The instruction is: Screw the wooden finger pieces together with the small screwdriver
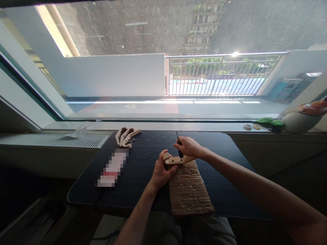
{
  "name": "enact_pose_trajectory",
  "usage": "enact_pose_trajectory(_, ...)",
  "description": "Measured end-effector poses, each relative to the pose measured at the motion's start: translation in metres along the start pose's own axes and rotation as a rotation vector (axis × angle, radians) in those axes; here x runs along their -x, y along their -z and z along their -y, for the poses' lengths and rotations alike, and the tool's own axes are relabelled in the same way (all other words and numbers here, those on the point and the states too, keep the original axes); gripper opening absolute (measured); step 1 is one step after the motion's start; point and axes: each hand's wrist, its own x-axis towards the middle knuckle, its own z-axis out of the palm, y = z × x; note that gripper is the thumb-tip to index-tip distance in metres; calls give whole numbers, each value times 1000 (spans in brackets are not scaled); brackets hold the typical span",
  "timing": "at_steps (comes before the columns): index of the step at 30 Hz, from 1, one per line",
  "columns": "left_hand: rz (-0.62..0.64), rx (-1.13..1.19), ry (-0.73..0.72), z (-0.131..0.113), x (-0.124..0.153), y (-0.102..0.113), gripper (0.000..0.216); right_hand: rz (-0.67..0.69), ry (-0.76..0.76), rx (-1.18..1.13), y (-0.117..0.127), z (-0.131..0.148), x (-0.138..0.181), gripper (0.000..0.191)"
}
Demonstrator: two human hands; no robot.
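Note:
My left hand (161,170) is closed around one end of a pale curved wooden piece (173,159), pressing it down at the top edge of a sheet of brown cardboard (189,194). My right hand (188,146) grips a thin dark-handled tool (178,142) held upright, its lower end meeting the wooden piece. Pale wood shavings lie scattered over the cardboard. All of this rests on a dark table (143,177).
Several similar curved wooden pieces (126,136) lie at the table's far left corner. A blurred-out flat object (112,169) lies left of my hands. On the window ledge sit a clear plastic bag (76,132), tape rolls (251,127) and a green item (268,122).

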Motion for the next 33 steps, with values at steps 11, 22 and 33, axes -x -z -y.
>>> enact_pose_trajectory(11, -18, -12, 0, -5, 0, 0, 73, 83, 39, -3, -8, 7, -4, 29)
enact_pose_trajectory(22, 6, -51, -2, -5, 2, 1, 70, 65, 53, -57, 27, -1, -1, 41)
enact_pose_trajectory(33, 5, -68, -24, -6, 3, 3, 71, 342, 277, 279, 93, 8, 51, 35)
